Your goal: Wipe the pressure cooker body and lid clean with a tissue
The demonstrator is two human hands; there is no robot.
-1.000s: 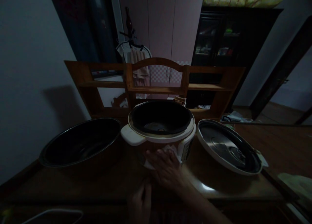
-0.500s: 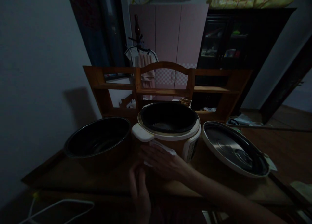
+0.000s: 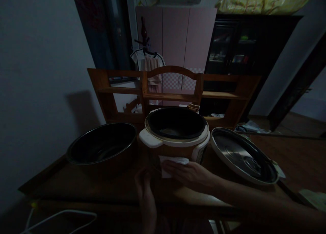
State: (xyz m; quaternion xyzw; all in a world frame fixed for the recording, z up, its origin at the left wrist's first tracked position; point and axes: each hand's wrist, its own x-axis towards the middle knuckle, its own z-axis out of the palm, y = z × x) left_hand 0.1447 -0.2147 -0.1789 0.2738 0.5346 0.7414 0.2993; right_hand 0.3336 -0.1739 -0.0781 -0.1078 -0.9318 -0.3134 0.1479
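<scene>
My right hand (image 3: 191, 174) presses a folded white tissue (image 3: 174, 162) flat against the front of a rice cooker (image 3: 152, 141), its fingers over the tissue. The cooker is white and brown, has no lid on, and shows a dark inside. Low at its front left, my left hand (image 3: 146, 190) is held up in dim light, thumb and fingers apart, with nothing visible in it. I cannot tell whether it touches the cooker. A round lid (image 3: 239, 152) with a metal inner face lies upturned on the right. On the left stands a wide dark inner pot (image 3: 102, 144).
The wooden desk (image 3: 76, 186) holds all of these. Behind the cooker rises a low wooden shelf (image 3: 173, 96). A wall (image 3: 46, 74) borders the left side. A white cable (image 3: 63, 212) hangs near the front left edge.
My right hand has shifted right and slightly down along the cooker's front with the tissue, away from my left hand. More of the tissue shows now. My left hand has barely moved.
</scene>
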